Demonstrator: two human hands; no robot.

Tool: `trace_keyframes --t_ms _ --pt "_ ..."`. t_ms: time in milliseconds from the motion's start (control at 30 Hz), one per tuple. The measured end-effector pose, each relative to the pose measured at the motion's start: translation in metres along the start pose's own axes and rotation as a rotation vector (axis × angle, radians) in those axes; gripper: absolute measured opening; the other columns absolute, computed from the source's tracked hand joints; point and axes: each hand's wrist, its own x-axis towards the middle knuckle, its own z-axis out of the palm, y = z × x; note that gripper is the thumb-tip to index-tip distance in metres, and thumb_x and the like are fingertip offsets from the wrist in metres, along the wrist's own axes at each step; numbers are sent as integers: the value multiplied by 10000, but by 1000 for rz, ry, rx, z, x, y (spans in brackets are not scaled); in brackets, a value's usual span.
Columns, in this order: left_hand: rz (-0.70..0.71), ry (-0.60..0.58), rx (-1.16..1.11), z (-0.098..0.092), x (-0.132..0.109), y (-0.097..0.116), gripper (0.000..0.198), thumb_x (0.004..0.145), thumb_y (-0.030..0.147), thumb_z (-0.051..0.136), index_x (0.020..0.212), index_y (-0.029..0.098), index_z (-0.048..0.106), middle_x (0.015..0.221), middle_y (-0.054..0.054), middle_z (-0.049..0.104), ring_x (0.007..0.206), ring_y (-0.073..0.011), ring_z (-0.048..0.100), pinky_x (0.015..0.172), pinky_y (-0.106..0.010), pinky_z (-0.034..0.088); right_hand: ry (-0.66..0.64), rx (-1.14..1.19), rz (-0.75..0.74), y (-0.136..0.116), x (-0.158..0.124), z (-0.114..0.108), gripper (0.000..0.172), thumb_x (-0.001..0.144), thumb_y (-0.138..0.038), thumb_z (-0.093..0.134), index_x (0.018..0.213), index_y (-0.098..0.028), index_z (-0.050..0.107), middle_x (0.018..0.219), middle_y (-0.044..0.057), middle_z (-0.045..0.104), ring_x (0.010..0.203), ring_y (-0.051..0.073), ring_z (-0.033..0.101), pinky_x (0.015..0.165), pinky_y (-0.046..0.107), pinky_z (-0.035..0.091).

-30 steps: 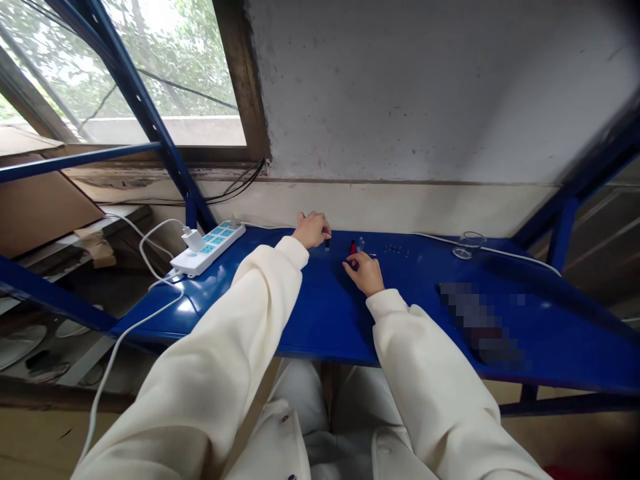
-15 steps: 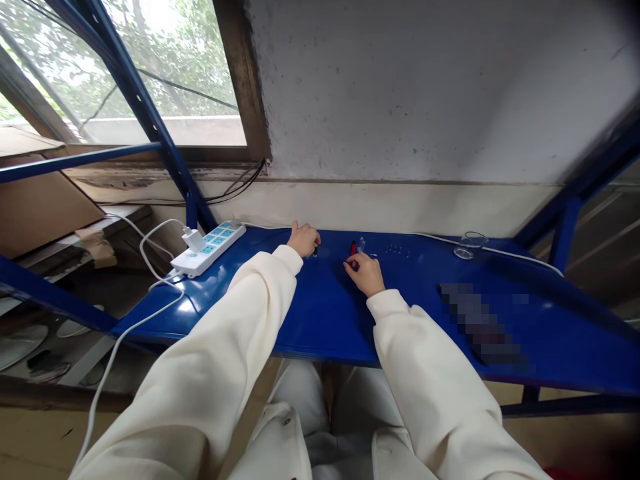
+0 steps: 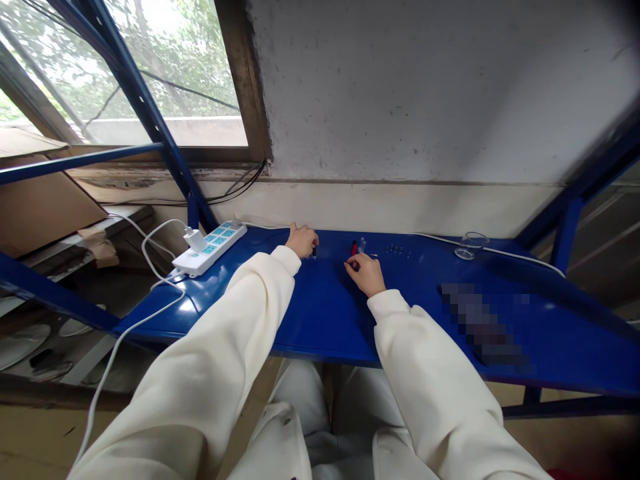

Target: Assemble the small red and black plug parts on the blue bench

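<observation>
My left hand (image 3: 302, 241) is closed near the table's back edge. At its fingertips stands a small black cylinder (image 3: 315, 252), with a bit of something clear at its foot. My right hand (image 3: 367, 275) hovers over the middle of the blue table (image 3: 325, 313), thumb and fingers pinched together; whatever they hold is too small and dark to name. Just beyond those fingers a small red cylinder (image 3: 354, 247) stands beside a clear little tube (image 3: 363, 244). Several tiny clear pieces (image 3: 395, 249) lie in a row farther right.
A white power strip (image 3: 210, 249) with a plugged-in charger and cable lies at the left. An empty drinking glass (image 3: 471, 246) is near the back right, by a white cable. A blurred-out dark object (image 3: 480, 327) lies at the right. Blue metal posts flank the table.
My left hand has shifted very slightly, and more of the black cylinder shows at its fingertips. The right hand stays pinched in nearly the same place.
</observation>
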Motion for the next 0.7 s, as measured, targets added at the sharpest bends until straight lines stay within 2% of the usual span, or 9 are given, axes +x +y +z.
trace_keyframes --t_ms 700 --pt "-26 -15 -41 -2 -3 3 224 678 93 503 816 191 648 905 -73 627 963 -254 475 897 -502 206 -10 -75 33 0 1 -3 209 788 -317 446 732 -177 590 722 31 587 650 139 510 647 274 286"
